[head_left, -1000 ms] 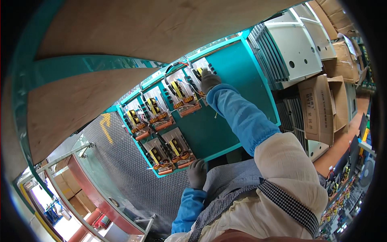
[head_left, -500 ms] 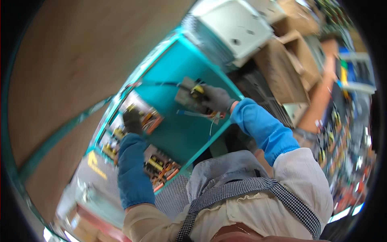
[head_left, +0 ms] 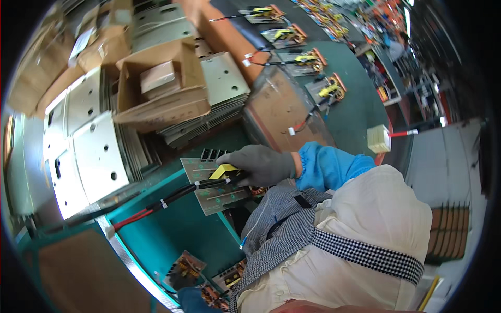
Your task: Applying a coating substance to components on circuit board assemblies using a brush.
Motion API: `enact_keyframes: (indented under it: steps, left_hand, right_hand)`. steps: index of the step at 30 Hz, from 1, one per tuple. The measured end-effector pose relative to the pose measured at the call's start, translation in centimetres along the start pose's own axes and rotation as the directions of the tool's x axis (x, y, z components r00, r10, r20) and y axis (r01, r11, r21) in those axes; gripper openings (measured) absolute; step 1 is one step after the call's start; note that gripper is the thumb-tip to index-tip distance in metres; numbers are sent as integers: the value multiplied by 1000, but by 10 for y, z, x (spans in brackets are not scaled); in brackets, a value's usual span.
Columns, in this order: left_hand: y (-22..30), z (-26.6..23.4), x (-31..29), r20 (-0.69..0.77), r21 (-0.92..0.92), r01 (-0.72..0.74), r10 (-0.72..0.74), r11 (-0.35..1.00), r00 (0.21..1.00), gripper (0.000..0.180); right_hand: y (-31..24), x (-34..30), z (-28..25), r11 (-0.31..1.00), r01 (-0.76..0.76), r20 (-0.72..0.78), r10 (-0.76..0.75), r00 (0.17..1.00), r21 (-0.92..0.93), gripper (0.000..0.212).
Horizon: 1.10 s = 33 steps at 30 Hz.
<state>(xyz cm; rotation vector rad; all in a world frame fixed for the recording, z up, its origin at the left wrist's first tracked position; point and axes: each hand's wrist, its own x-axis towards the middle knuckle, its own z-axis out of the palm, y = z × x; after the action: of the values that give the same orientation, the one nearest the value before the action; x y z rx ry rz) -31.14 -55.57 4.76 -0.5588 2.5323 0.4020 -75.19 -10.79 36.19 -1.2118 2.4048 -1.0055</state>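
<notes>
Right hand (head_left: 261,166): gripping one circuit board (head_left: 222,196) | left hand (head_left: 182,281): can't tell | table boards (head_left: 329,90): four

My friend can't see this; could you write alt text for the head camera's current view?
A gray-gloved right hand holds a circuit board with trailing black and red cables over the edge of a teal tray. The left hand is close to other boards in the tray. Beyond are an open cardboard box and pale metal panels.
</notes>
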Motion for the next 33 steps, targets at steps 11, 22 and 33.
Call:
enact_keyframes:
  steps: [11,22,33]
  left_hand:
    - [233,-107,6,-94,-264,138,-168,955,981,64]
    - [431,-309,44,-576,-302,-292,71,907,814,43]
    - [698,-492,127,-626,83,-790,649,608,433,40]
  right_hand:
    - [56,-160,-209,734,-680,-776,420,470,-15,69]
    - [294,-401,-380,51,-829,-700,565,-437,557,66]
    - [430,-447,-379,-11,-676,-579,504,-640,737,45]
